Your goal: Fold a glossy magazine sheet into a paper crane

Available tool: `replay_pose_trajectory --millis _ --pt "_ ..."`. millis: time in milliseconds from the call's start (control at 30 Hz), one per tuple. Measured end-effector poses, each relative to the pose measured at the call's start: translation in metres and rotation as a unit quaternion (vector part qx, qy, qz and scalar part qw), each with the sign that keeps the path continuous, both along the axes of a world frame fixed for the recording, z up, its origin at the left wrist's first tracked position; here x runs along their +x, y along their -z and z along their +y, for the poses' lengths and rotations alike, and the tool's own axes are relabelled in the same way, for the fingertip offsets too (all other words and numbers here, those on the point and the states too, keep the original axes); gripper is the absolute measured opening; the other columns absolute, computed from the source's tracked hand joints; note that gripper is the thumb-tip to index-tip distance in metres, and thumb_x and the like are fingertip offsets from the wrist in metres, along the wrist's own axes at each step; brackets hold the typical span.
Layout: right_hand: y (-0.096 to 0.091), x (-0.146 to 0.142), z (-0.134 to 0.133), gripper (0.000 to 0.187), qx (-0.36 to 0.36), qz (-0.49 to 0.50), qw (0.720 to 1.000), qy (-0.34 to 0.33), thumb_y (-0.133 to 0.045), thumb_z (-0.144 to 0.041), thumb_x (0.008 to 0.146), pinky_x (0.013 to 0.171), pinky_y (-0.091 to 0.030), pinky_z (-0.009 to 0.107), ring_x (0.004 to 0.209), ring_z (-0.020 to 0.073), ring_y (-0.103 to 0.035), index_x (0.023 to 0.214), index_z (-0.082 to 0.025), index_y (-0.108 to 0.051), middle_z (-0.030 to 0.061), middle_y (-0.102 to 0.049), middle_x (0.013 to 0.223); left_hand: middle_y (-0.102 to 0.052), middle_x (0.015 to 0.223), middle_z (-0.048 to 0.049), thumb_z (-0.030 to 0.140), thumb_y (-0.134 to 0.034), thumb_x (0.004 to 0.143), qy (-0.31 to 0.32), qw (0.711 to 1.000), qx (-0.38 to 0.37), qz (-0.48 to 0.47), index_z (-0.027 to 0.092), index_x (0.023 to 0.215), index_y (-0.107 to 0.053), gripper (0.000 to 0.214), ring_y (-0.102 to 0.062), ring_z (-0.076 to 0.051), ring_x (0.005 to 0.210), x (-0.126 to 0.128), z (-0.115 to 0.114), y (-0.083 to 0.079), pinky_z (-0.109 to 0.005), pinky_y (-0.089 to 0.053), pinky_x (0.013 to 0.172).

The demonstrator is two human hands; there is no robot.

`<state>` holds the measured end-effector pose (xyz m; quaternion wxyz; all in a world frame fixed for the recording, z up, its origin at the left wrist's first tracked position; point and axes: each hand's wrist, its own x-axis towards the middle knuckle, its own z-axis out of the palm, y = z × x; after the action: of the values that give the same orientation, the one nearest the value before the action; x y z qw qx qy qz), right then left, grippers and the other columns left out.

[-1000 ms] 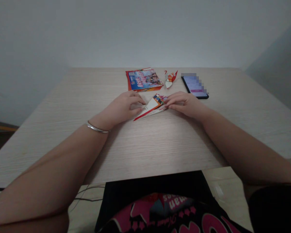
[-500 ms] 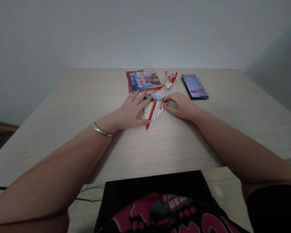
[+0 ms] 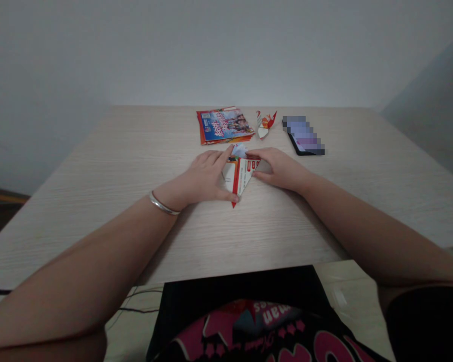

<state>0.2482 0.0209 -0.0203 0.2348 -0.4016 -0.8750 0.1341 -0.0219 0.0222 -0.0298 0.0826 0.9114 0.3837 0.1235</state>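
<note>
A small sheet of folded paper (image 3: 245,174), white with a red stripe and printed text, lies on the table between my hands. It tapers to a red point at its near end, and a pale blue part shows at its far end. My left hand (image 3: 202,176) holds it from the left, thumb over the near point and index finger by the far edge. At the right edge, my right hand (image 3: 281,167) pinches the paper between thumb and fingers. The fingers of both hands cover parts of the paper.
Behind my hands lies a stack of colourful printed leaflets (image 3: 226,125). To its right sits a small red and white folded paper figure (image 3: 266,124), then a phone (image 3: 305,136) with a blurred screen. A wall (image 3: 226,55) rises behind the pale wooden table (image 3: 136,136).
The folded paper has turned slightly, its near point shifting right and toward me. My left thumb moved along with that point. My right fingers shifted a little left over the paper's edge.
</note>
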Motion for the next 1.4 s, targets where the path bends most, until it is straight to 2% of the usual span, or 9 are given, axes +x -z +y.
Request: replay_pose_trajectory --millis 233,367,533,667,833,967,1100,1233,1400 --pt "0.004 0.002 0.002 0.067 -0.020 0.077 0.997 -0.015 -0.072 -0.021 0.077 0.106 -0.053 0.049 0.114 0.0304 -0.070 0.143 -0.017 -0.059 0.0154 -0.075 0.125 -0.038 0.160 -0.0302 0.084 -0.081 0.060 0.005 0.995 0.010 -0.095 0.010 0.168 -0.016 0.146 -0.039 -0.048 0.147 0.002 0.006 0.002 -0.061 -0.033 0.121" --pt "0.005 0.008 0.004 0.063 0.007 0.079 0.997 0.007 -0.075 -0.022 0.074 0.103 -0.053 0.046 0.111 0.0291 -0.069 0.137 -0.021 -0.064 0.0130 -0.073 0.128 -0.051 0.152 -0.0223 0.059 -0.087 0.070 0.005 0.990 0.013 -0.144 0.017 0.158 -0.037 0.110 -0.051 -0.039 0.137 0.000 0.005 -0.009 -0.055 -0.041 0.117" --pt "0.004 0.018 0.010 0.013 0.026 0.053 0.998 -0.036 -0.068 -0.020 0.080 0.088 -0.055 0.041 0.094 0.0257 -0.070 0.090 -0.024 -0.077 0.0066 -0.077 0.096 -0.068 0.130 -0.0113 0.036 -0.073 0.084 0.014 0.986 -0.023 -0.164 0.019 0.132 -0.061 0.052 -0.063 -0.027 0.118 -0.003 -0.002 -0.026 -0.043 -0.049 0.106" --pt "-0.002 0.024 0.011 0.021 0.030 0.012 0.998 -0.060 -0.062 -0.014 0.079 0.083 -0.055 0.040 0.088 0.0243 -0.070 0.083 -0.025 -0.079 0.0064 -0.078 0.090 -0.073 0.109 -0.0074 0.034 -0.070 0.086 0.014 0.983 0.008 -0.183 0.020 0.099 -0.068 0.019 -0.064 -0.024 0.109 -0.006 0.000 -0.032 -0.040 -0.046 0.105" --pt "-0.007 0.028 0.009 0.029 0.092 -0.082 0.992 -0.003 -0.062 -0.010 0.075 0.116 -0.038 0.063 0.100 0.0308 -0.074 0.087 -0.027 -0.083 0.0055 -0.082 0.096 -0.072 0.102 -0.0061 0.036 -0.069 0.084 0.028 0.983 0.002 -0.182 0.021 0.085 -0.065 0.015 -0.063 -0.023 0.104 -0.009 0.001 -0.038 -0.038 -0.047 0.100" --pt "-0.006 0.027 0.008 0.029 0.142 -0.107 0.981 0.077 -0.063 -0.010 0.076 0.122 -0.033 0.064 0.097 0.0306 -0.072 0.082 -0.032 -0.082 0.0036 -0.081 0.091 -0.072 0.098 -0.0063 0.046 -0.074 0.082 0.060 0.990 -0.009 -0.130 0.022 0.092 -0.069 0.026 -0.065 -0.024 0.096 -0.004 -0.004 -0.045 -0.037 -0.048 0.093" --pt "-0.007 0.021 0.004 0.027 0.159 -0.112 0.973 0.125 -0.062 -0.010 0.078 0.124 -0.030 0.064 0.095 0.0303 -0.070 0.082 -0.027 -0.082 0.0059 -0.080 0.088 -0.075 0.094 -0.0064 0.045 -0.061 0.096 0.067 0.994 0.084 0.000 0.024 0.097 -0.076 0.025 -0.064 -0.025 0.098 0.004 -0.010 -0.047 -0.041 -0.044 0.095" --pt "-0.009 0.017 0.000 0.027 0.165 -0.118 0.975 0.093 -0.062 -0.012 0.084 0.124 -0.029 0.062 0.107 0.0306 -0.070 0.093 -0.026 -0.083 0.0061 -0.081 0.102 -0.076 0.099 -0.0071 0.038 -0.054 0.102 0.048 0.984 0.149 0.087 0.022 0.099 -0.079 0.029 -0.064 -0.025 0.099 0.004 -0.011 -0.047 -0.041 -0.044 0.092" --pt "-0.010 0.015 -0.001 0.024 0.216 -0.137 0.967 0.012 -0.061 -0.022 0.096 0.120 -0.036 0.054 0.122 0.0284 -0.065 0.103 -0.029 -0.083 0.0016 -0.081 0.118 -0.077 0.103 -0.0105 0.030 -0.056 0.101 0.028 0.983 0.150 0.098 0.015 0.102 -0.079 0.028 -0.069 -0.025 0.092 -0.004 -0.003 -0.044 -0.037 -0.048 0.079"
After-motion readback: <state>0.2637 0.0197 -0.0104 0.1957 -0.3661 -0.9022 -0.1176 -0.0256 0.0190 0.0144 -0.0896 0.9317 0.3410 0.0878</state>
